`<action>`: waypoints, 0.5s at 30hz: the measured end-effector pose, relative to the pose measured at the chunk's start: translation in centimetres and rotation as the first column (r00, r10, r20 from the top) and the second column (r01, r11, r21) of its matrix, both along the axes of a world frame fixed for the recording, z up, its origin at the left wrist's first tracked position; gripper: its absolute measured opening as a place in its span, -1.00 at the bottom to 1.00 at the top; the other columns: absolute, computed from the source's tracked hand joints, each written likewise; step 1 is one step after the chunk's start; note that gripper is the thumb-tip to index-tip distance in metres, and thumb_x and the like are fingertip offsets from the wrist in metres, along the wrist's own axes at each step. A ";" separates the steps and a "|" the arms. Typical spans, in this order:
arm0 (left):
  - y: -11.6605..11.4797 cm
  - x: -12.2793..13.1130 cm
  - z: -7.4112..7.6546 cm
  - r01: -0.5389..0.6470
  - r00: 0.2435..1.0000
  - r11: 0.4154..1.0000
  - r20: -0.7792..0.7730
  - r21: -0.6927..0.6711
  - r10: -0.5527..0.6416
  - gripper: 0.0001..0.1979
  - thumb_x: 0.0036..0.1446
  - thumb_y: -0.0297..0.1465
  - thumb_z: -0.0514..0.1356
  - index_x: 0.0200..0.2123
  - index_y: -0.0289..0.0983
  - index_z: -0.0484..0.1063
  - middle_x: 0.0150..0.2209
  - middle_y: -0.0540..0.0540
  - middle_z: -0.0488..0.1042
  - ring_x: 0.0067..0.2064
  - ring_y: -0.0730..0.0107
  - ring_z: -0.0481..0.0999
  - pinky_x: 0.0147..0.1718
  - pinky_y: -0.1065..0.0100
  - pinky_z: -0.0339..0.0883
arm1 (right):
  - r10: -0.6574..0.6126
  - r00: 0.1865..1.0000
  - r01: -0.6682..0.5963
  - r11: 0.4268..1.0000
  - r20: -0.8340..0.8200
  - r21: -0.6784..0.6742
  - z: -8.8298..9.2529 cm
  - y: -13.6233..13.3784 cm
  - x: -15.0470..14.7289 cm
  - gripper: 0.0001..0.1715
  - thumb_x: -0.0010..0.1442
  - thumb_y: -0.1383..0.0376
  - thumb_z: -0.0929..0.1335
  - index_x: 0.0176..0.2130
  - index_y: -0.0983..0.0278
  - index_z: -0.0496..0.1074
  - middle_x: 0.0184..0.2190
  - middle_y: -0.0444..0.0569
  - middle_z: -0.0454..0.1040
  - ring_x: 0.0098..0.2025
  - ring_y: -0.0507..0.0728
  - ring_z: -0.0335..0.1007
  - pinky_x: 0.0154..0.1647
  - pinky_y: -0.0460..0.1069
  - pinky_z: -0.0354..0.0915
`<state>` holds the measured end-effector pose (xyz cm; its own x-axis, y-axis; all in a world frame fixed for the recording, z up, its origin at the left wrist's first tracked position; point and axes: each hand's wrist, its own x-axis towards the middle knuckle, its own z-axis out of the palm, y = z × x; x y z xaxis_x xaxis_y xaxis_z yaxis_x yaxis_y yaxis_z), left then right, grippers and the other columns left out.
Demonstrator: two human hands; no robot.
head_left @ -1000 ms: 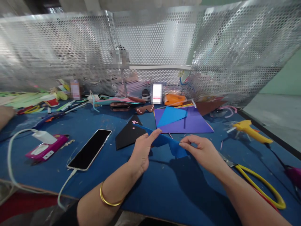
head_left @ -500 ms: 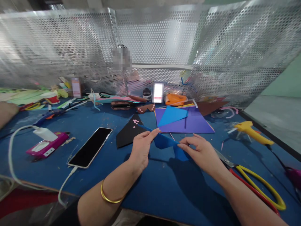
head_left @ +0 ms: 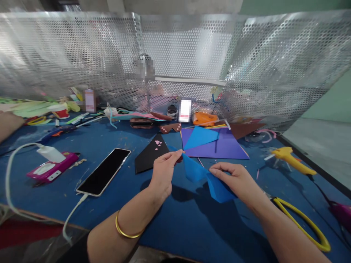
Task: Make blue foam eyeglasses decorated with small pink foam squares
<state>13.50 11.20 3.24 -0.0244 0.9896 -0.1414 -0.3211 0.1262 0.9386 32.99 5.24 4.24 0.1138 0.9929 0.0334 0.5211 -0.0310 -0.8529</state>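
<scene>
Both of my hands hold one folded piece of blue paper just above the blue table. My left hand, with a gold bangle on its wrist, pinches the paper's left end between thumb and fingers. My right hand grips the right part, and the paper hangs down below its fingers. A black paper triangle with small pink bits lies just behind my left hand. A purple sheet with a light blue triangle on it lies behind the paper.
A phone on a white cable lies at the left, beside a pink device with a white plug. Yellow-handled scissors and a yellow glue gun lie at the right. Perforated metal screens wall the back. Another person's arm shows at far left.
The blue paper has opened out and tipped up more, its right part now hanging lower under my right hand. Both hands stay in nearly the same place.
</scene>
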 end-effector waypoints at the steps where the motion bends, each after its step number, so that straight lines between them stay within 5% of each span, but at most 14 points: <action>1: 0.0 0.0 0.1 0.002 1.000 1.000 -0.001 0.002 -0.002 -0.72 -0.18 -0.18 0.45 -0.46 -0.28 0.63 -0.49 -0.05 0.52 -0.35 0.44 0.40 -0.26 0.40 0.25 | 0.006 1.000 -0.006 1.000 -0.024 -0.021 0.0 -0.1 -0.1 -0.62 0.05 -0.05 0.36 -0.43 0.18 0.56 -0.48 -0.10 0.53 -0.47 0.11 0.37 -0.44 0.00 0.29; 9: 0.2 -0.2 0.4 0.006 1.000 1.000 -0.005 0.014 -0.006 -0.63 -0.19 -0.08 0.44 -0.45 -0.27 0.63 -0.49 -0.08 0.54 -0.39 0.40 0.46 -0.31 0.37 0.29 | 0.066 0.998 -0.066 0.998 0.000 -0.011 0.5 -0.4 -0.4 -0.68 0.07 0.03 0.37 -0.43 0.22 0.52 -0.48 -0.11 0.51 -0.47 0.06 0.35 -0.49 -0.07 0.25; 15: 0.2 -0.2 0.6 -0.003 1.000 1.000 0.019 0.023 0.003 -0.68 -0.26 -0.15 0.46 -0.52 -0.28 0.61 -0.48 -0.08 0.56 -0.42 0.42 0.47 -0.30 0.37 0.36 | 0.110 0.987 -0.120 0.990 0.117 0.079 0.4 -0.5 -0.6 -0.77 0.08 0.10 0.36 -0.45 0.17 0.51 -0.48 -0.14 0.52 -0.40 0.10 0.40 -0.09 0.07 0.32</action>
